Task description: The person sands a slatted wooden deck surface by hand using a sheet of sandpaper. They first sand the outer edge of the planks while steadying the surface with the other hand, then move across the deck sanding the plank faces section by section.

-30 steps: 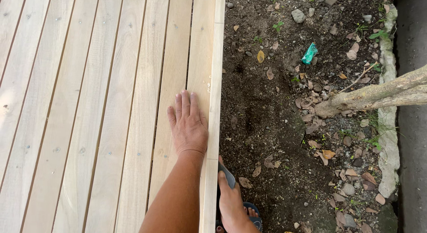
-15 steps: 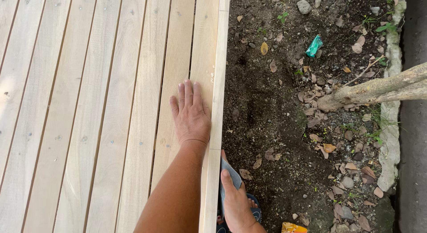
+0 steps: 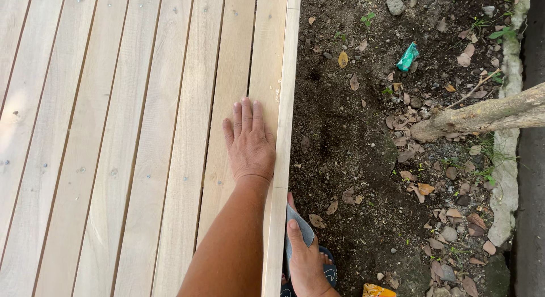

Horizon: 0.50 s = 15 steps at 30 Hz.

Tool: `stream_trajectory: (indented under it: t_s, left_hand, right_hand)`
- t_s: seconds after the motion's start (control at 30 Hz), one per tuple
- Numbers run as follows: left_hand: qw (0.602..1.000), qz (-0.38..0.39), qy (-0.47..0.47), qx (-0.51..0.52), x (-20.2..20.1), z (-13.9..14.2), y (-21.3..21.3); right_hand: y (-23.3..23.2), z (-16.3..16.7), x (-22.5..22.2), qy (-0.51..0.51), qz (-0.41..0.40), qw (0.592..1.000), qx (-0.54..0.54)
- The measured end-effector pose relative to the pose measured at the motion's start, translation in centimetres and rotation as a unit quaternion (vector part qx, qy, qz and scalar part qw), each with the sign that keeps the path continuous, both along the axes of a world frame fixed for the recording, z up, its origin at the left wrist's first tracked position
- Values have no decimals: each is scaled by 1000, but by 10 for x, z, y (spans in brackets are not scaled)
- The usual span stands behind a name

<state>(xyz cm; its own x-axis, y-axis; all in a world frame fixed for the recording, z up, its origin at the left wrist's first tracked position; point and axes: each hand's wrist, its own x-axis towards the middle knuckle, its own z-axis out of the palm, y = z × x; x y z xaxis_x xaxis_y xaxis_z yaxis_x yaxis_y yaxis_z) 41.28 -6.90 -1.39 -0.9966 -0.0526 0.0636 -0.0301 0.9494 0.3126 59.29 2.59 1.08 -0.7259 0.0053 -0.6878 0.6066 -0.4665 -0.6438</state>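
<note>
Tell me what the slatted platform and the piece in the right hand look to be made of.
Slatted platform: pale, bare, unfinished wood, going by its grain, gaps and fastener dots. Left hand lies flat on it. Right hand holds a thin grey sheet, bent, possibly sandpaper; cannot confirm.

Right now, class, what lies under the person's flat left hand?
The left hand lies flat on a pale wooden plank beside the edge board. The wood under the palm is hidden.
</note>
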Motion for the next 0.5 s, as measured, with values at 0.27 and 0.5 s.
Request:
stream_trajectory:
  t_s: [0.27,0.5]
  left_hand:
    - [1000,2,-9,-1,-1,2,-1]
    - [1000,3,-13,-14,-3,1,0]
  right_hand:
    - [-1,-36,-33,-164,-38,986,3]
    - [3,-22,-11,-1,50,994,99]
